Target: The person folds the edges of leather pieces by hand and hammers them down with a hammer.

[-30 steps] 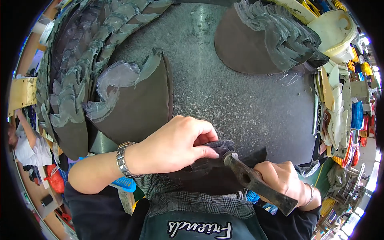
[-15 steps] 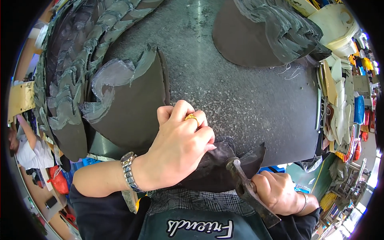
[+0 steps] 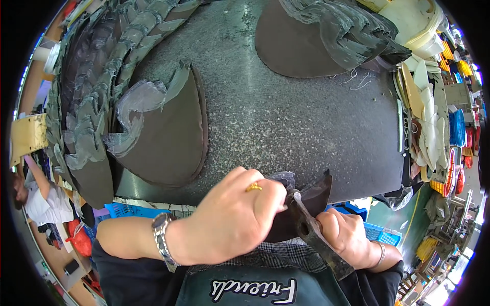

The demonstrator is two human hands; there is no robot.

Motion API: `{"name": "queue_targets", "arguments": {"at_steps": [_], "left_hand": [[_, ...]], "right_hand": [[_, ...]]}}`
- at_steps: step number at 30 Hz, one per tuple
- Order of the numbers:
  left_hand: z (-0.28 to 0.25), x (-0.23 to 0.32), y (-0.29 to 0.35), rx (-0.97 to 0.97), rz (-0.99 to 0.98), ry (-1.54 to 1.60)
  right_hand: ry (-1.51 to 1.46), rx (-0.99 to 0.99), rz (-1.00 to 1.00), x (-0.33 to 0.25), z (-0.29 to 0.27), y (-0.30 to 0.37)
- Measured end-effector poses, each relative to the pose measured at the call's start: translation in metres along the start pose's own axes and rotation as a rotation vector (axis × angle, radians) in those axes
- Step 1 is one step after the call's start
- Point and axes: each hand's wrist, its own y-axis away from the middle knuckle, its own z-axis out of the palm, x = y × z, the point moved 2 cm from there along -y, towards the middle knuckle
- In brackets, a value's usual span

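Observation:
My right hand [image 3: 348, 235] is closed around a hammer, whose worn metal head [image 3: 317, 232] slants across in front of the knuckles. Its handle is mostly hidden in my fist. Close by, my left hand [image 3: 232, 217] is closed at the edge of a dark brown leather-like piece [image 3: 319, 198], thumb side toward the hammer; the fingertips are tucked out of sight. That piece lies at the table's near edge, its right corner pointing up, and the hammer's upper end overlaps it. A small overlapping stack of similar rounded pieces [image 3: 168, 140] with whitish edges lies beyond my left hand.
The dark, speckled tabletop [image 3: 291, 122] curves before me. Fanned layers [image 3: 84, 112] fill its left side; another fanned pile [image 3: 306, 43] lies far right. Beyond the right edge are pale flat cutouts [image 3: 426, 107] and a whitish bucket [image 3: 416, 23]. A person [image 3: 48, 196] is at far left.
My left hand has moved down toward me, turning over the near edge. The hammer stays in my right hand, shifted slightly. The view has shifted a little, and the left stack is more exposed.

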Motion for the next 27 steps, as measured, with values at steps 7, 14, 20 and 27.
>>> {"name": "queue_targets", "arguments": {"at_steps": [7, 14, 20, 27], "left_hand": [[-0.011, -0.037, -0.008, -0.33, -0.472, 0.594], [-0.003, -0.021, 0.001, 0.031, 0.352, -0.131], [-0.011, -0.055, -0.005, 0.451, -0.062, -0.124], [-0.001, -0.051, -0.006, -0.164, -0.317, 0.268]], "right_hand": [[-0.014, 0.015, -0.002, 0.002, 0.004, 0.003], [-0.038, 0.04, -0.008, 0.001, 0.004, 0.001], [-0.027, 0.022, 0.005, 0.002, 0.006, 0.0], [-0.062, 0.037, 0.004, 0.003, 0.005, 0.002]]}}
